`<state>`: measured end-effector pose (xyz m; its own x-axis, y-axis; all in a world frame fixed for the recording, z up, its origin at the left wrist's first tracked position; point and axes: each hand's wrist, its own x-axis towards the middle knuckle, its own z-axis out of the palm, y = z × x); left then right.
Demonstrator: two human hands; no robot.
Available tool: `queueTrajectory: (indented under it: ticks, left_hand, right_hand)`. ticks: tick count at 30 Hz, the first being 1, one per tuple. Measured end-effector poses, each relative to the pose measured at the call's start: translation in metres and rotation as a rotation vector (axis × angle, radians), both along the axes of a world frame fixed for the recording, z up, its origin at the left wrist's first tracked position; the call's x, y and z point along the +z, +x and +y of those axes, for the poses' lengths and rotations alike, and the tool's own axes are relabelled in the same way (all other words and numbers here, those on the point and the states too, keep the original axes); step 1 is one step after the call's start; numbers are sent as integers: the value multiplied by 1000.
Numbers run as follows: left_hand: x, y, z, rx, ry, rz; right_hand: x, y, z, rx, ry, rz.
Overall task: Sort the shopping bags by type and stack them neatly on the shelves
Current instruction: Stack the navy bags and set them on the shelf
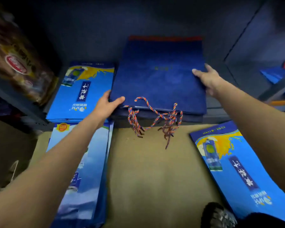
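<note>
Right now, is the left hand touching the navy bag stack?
Touching. The head view shows the left hand at the near-left corner of the navy bag stack, thumb lying on the top bag and fingers against its left edge.

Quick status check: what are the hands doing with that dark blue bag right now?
Left hand grips navy bag stack at its near left corner. Right hand holds its right edge. Stack on shelf, rope handles dangling over the front. Nothing blocking.
</note>
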<state>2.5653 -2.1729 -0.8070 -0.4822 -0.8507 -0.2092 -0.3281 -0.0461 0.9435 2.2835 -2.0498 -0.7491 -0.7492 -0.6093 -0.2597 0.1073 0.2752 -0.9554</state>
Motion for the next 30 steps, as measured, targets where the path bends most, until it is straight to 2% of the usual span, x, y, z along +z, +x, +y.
queueTrajectory:
  ticks: [4, 9, 13, 16, 19, 22, 25, 27, 30]
  left_hand:
    - [-41, -9, -15, -164, -18, -403]
    - [-51, -15, -7, -175, -145, -688]
    - [-39, -11, -17, -211, -379, -901]
    - [-27, -14, -24, -209, -454, -918]
    - [-26, -18, -10, -122, -513, -892]
    - [-37, -22, 34, -85, -756, -703]
    - [-55, -46, 87, -242, -921, -505]
    - [-62, -73, 120, -376, -897, -532]
    - [-73, -118, 163, -545, -742, -614]
  right_hand:
    - [-55, 12, -1, 297, 462, 46]
    - [-92, 14, 17, 576, 692, 304]
    - [-95, 19, 24, 702, 818, 664]
    - [-98, 14, 15, 610, 746, 739]
    - [-97, 8, 10, 551, 710, 768]
    - [-94, 0, 30, 622, 706, 719]
    - [-91, -25, 74, 587, 695, 663]
    - [-91, -45, 112, 585, 743, 627]
    - [-104, -69, 165, 634, 907, 580]
